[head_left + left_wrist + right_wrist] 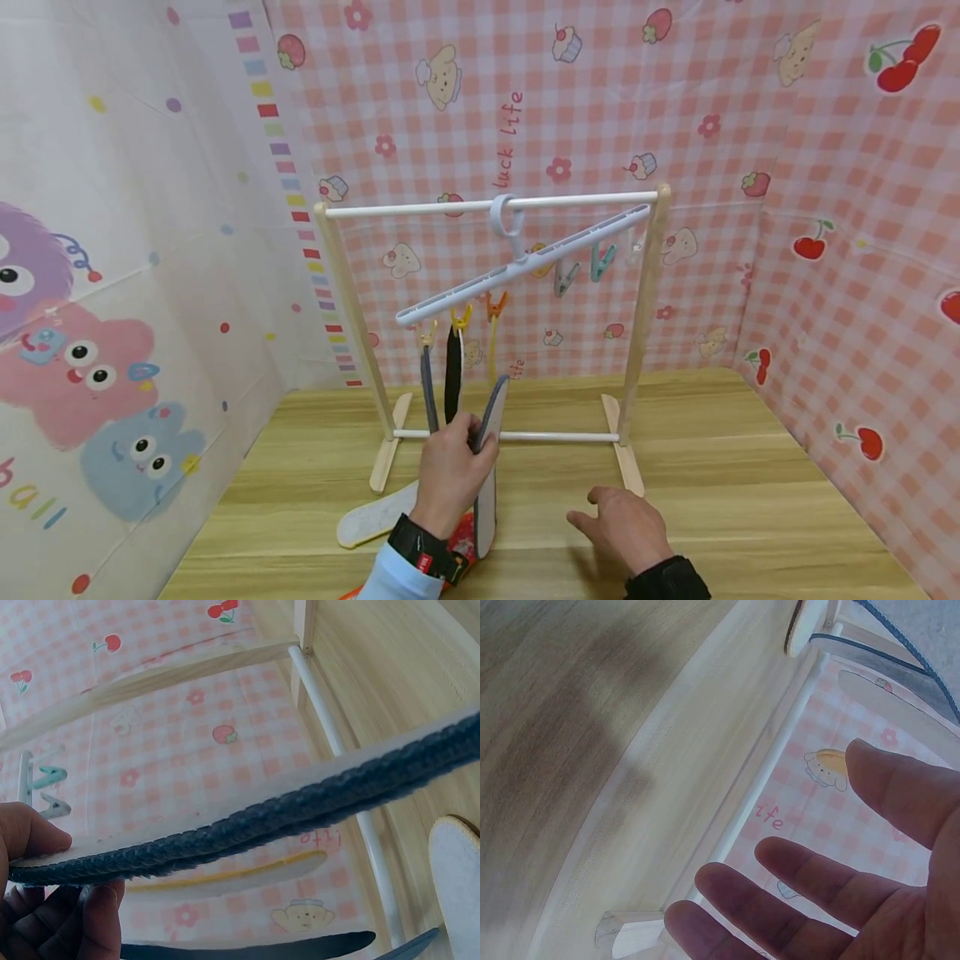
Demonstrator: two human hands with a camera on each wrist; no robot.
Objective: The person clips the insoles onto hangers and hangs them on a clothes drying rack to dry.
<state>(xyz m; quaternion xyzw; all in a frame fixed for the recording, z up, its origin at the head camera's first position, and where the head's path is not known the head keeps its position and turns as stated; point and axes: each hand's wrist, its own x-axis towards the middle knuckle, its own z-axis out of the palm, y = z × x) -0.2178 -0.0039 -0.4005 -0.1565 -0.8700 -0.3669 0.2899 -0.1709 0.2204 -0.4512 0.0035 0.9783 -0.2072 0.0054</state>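
My left hand [450,471] pinches an insole [486,512] between thumb and fingers. It is pale on one face and dark blue and fuzzy along the edge [262,817], held upright in front of the rack. Behind it, a dark blue insole [428,383], a black one [453,375] and a yellow-edged one [492,346] hang from clips on the left half of a tilted pale hanger [558,247]. My right hand [626,529] hovers over the table at the right, its fingers [802,870] spread and holding nothing.
A wooden rack [645,333] with white bars carries the hanger. Teal [602,262] and grey-green [567,279] clips hang from its raised right side. A pale insole [375,517] with a yellow edge lies on the table. Something red [463,533] shows beside my left wrist.
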